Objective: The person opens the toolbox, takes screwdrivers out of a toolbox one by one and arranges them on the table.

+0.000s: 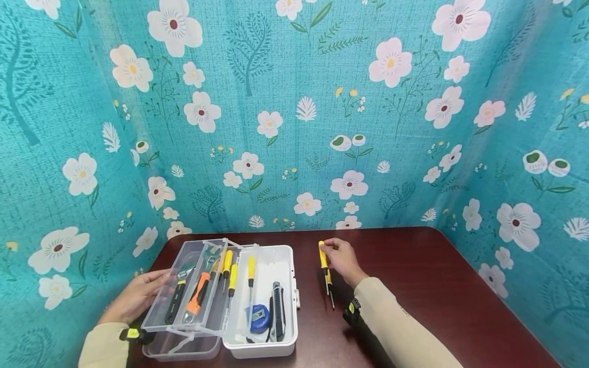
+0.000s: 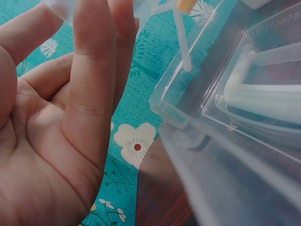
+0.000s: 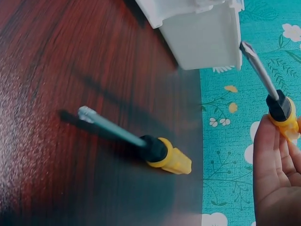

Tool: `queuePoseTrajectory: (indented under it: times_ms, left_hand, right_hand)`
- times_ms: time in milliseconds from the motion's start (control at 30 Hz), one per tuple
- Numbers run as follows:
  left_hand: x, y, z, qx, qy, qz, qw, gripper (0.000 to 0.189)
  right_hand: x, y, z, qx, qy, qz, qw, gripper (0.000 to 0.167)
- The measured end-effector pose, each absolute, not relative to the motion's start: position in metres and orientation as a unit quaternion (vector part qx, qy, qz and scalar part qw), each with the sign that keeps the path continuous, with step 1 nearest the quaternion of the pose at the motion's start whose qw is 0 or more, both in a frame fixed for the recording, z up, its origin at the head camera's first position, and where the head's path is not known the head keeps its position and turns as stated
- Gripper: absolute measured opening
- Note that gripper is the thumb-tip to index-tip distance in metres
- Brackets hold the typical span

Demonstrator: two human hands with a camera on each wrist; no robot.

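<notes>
So, right hand first: thumb + fingers pinch a yellow-handled screwdriver near the butt end, shaft hanging down, raised off the dark red-brown table. A second yellow-handled screwdriver lies on the table just under it. Left hand looks to have thumb & fingers closed on the outer edge of the clear tray.

Then the white toolbox sits btwn the hands, w/ another yellow screwdriver, a blue tape measure and a utility knife inside. Floral curtain behind it all.

Imo the step rn is shifting screwdrivers btwn box and table, one at a time; can't tell which way from this. If it's being laid down, next move calls for lowering it w/o knocking its neighbor; if it's going in, prob a lift over the near wall.

Hard to make out: tip types on both drivers (blurry). Left fingertips get cut off in the left wrist view, so dunno how firm that hold is. Black-handled adj. wrench and orange-handled tool show thru cloudy plastic, so details are iffy.
</notes>
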State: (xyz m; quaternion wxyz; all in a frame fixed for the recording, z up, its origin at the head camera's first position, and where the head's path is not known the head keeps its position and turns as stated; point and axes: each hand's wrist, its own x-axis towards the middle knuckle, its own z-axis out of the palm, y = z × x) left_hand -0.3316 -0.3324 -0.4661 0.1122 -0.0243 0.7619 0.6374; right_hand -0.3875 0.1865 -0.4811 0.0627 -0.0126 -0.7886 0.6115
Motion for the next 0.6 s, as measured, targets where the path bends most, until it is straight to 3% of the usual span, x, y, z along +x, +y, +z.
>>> queuePoseTrajectory:
  times_ms: [600]
  left_hand:
    - [-0.332,-0.333,-0.466,-0.018,0.764,0.635,0.110,0.070]
  right_hand:
    - [-0.388,0.199,-0.495,-0.026,-0.796,0.603,0.045,0.024]
